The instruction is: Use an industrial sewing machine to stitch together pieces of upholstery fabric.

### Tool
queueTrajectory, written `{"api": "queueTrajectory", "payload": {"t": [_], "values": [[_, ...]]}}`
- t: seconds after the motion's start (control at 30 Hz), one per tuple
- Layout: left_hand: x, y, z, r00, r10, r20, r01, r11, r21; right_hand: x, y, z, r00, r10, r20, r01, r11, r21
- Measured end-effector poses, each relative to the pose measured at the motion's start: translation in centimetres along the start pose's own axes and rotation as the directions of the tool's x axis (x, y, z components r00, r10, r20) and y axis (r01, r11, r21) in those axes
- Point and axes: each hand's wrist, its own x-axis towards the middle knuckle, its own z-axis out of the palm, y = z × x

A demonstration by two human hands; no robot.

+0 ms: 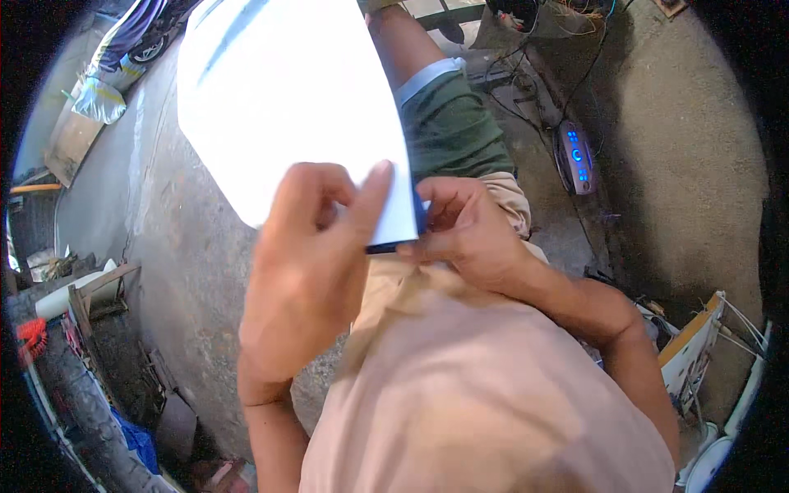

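A large white sheet, brightly lit, stretches from my lap toward the upper left. Along its near right corner shows a narrow dark blue edge; whether that is a cover or another layer I cannot tell. My left hand lies over the near end of the sheet, fingers curled and thumb along the surface by the corner; its fingertips are partly hidden. At the right edge of that corner, my right hand pinches the dark edge between thumb and bent fingers.
Below the sheet is a grey concrete floor. A device with blue lights and dark cables lies to the right. A wooden-edged panel stands at the lower right. At the far left are a plastic-wrapped bundle and a red brush-like thing.
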Motion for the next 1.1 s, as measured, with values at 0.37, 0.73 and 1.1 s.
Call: {"api": "queueTrajectory", "payload": {"t": [0.37,0.73,1.1], "values": [[-1.0,0.1,3.4,0.979,0.128,0.157,-0.153,0.975,0.159,-0.2,1.8,-2.1,0.993,-0.090,0.079,0.099,0.988,-0.122],[6.1,-5.0,0.0,0.906,0.105,0.410,-0.025,0.980,-0.197,2.1,-7.3,-4.6,0.957,0.261,0.127,0.075,0.201,-0.977],[29.2,-26.2,7.9,0.960,0.200,-0.197,-0.117,0.923,0.367,25.7,-19.4,-12.0,0.746,-0.496,0.445,0.393,-0.213,-0.895]]}}
